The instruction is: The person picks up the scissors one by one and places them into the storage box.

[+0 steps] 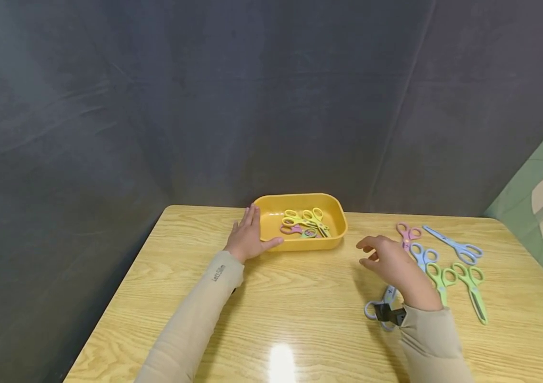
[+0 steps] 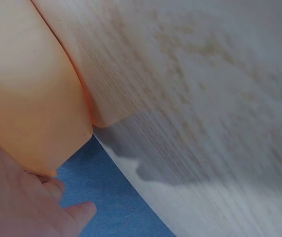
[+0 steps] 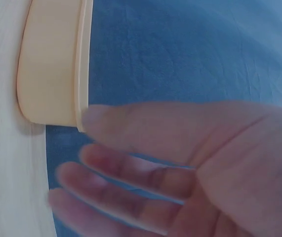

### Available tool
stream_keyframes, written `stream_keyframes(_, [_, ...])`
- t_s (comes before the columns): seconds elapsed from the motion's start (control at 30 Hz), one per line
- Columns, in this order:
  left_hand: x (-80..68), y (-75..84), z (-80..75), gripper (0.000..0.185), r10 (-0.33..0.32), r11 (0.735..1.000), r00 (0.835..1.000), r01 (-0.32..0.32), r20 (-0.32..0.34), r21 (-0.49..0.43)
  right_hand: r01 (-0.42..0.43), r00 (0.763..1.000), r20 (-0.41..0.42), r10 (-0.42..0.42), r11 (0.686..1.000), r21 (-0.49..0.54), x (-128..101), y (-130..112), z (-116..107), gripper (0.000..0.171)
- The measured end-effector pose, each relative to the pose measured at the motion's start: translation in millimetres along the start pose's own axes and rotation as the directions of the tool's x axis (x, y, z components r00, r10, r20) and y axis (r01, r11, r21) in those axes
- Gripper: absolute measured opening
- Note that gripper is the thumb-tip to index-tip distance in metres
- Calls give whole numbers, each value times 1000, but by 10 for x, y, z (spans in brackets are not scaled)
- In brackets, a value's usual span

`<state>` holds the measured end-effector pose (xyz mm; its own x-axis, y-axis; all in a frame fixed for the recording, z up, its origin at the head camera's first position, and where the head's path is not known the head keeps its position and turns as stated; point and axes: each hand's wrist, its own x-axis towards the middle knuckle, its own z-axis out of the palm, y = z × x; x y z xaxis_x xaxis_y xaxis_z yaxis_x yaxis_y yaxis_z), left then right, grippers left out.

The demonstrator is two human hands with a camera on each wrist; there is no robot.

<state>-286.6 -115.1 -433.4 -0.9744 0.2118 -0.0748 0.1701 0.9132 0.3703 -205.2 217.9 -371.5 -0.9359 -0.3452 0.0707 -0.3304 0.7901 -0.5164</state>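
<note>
A yellow plastic bin point(image 1: 300, 244) stands near the table's back edge, holding several children's scissors. Two yellow scissors point(image 1: 323, 230) lie on top of pink scissors point(image 1: 291, 230) inside it. My left hand point(image 1: 246, 238) rests against the bin's left end, fingers stretched along the rim and thumb out along the front. In the left wrist view, part of that hand touches the bin's wall point(image 2: 37, 98). My right hand point(image 1: 391, 264) hovers right of the bin with loosely bent fingers and nothing in them; the right wrist view shows its fingers point(image 3: 126, 173) apart.
On the table point(image 1: 300, 298), right of and under my right hand, lie pink scissors point(image 1: 406, 243), light-blue scissors point(image 1: 445, 241), more blue scissors point(image 1: 424, 259), two green scissors point(image 1: 476, 298) and grey-blue scissors point(image 1: 389, 294). A dark cloth point(image 1: 271, 106) hangs behind the table.
</note>
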Motion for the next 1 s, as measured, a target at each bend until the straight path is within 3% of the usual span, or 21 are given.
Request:
stream_keyframes(0.23, [-11, 14, -27, 118, 2, 1000, 1000, -2, -8, 20, 17, 995, 95, -16, 1000, -6, -41, 33, -18, 29])
stream_keyframes(0.6, [9, -23, 32, 119, 9, 1000, 1000, -9, -5, 10, -73, 978, 199, 66, 997, 32, -163, 44, -52, 38])
stream_keyframes(0.8, [23, -29, 37, 119, 7, 1000, 1000, -7, 0, 9, -228, 962, 158, 223, 974, 16, -172, 176, -78, 39])
stream_keyframes(1.0, [28, 7, 17, 118, 24, 1000, 999, -24, -26, 6, -404, 910, 114, 398, 914, 40, -149, 282, -62, 45])
